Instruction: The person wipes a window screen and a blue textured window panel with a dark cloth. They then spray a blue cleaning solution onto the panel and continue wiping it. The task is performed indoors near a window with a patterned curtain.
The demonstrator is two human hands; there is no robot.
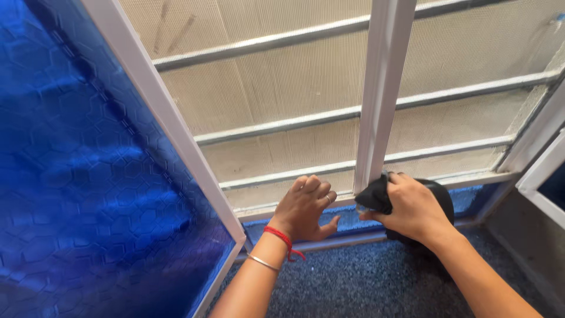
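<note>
Hands at one white-framed mesh window (376,76) with four horizontal metal bars (282,126).
Right hand (412,209) clutches one crumpled black cloth (376,194); left hand (303,209), fingers spread open, rests on the sill.

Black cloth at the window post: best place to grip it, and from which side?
Grip the bunched upper fold of the black cloth, coming from the right as the right hand does; the upright white post blocks its left, and the wad gives fingers bulk.

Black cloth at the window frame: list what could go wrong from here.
1. The cloth is bunched in the right hand against the white upright bar; it might snag on the bar's base.
2. The left hand rests on the bottom track; fingers could get pinched if the blue sliding pane moves.
</note>
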